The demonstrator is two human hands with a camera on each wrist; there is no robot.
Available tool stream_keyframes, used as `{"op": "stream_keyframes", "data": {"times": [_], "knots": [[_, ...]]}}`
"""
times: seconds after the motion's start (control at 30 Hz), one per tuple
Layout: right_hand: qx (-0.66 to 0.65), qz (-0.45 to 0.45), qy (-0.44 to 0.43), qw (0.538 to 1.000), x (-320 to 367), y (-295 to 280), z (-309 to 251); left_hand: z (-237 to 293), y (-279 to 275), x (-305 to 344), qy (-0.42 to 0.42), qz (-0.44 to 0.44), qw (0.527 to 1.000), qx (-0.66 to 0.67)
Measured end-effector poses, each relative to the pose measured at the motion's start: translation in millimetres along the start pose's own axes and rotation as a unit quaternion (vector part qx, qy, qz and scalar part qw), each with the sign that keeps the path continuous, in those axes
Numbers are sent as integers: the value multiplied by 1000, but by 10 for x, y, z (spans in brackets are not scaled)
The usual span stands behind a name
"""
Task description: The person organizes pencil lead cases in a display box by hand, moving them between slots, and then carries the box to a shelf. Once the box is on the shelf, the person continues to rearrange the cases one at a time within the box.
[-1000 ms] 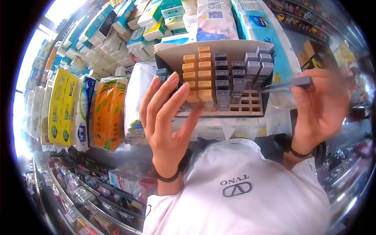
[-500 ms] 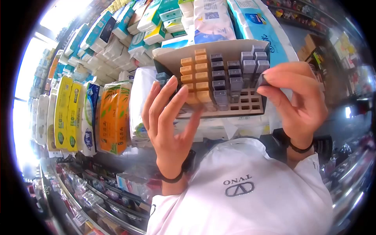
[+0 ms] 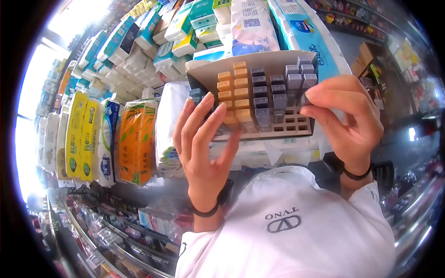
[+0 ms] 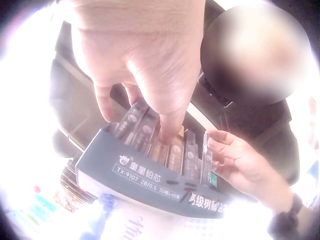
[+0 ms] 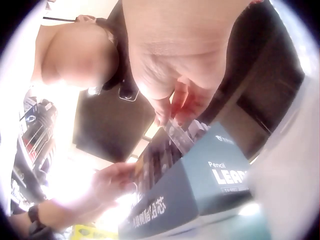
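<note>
A display box [image 3: 259,134] of pencil-lead cases stands in front of the person, its cases in orange, dark and grey columns. The right hand [image 3: 350,120] pinches a grey case [image 3: 305,99] between thumb and forefinger at the box's right end; in the right wrist view that case [image 5: 179,136] sits partly down in the box. The left hand [image 3: 201,153] lies over the box's left part with fingers spread, near the orange cases [image 3: 242,103]. In the left wrist view its thumb touches the tops of the cases [image 4: 159,150]. Several empty slots show at the front right.
Tissue packs [image 3: 185,41] are stacked behind the box. Yellow packs [image 3: 88,134] and an orange pack [image 3: 136,139] stand to its left, and a blue-white pack [image 3: 306,28] lies behind right. Below left run shelves [image 3: 125,241] with wrapped goods.
The right hand has come left from beside the box, bringing the grey case to the right-end slots, where it has tilted upright. The left hand has hardly moved.
</note>
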State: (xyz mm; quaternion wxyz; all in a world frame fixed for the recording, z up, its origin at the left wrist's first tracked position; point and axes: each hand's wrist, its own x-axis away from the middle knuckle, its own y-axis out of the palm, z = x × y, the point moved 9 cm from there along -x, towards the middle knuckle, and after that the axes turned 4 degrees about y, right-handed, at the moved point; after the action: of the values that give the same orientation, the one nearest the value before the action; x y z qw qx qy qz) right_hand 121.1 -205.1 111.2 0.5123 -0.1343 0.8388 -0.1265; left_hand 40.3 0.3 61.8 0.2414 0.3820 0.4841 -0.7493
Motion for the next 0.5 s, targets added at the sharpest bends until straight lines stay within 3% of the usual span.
{"op": "stream_keyframes", "data": {"times": [0.3, 0.5], "knots": [[-58, 26, 48, 997, 63, -132, 65, -21, 13, -19, 3, -7, 1000, 6], [7, 3, 83, 997, 87, -86, 108, -7, 34, -11, 16, -5, 1000, -1]]}}
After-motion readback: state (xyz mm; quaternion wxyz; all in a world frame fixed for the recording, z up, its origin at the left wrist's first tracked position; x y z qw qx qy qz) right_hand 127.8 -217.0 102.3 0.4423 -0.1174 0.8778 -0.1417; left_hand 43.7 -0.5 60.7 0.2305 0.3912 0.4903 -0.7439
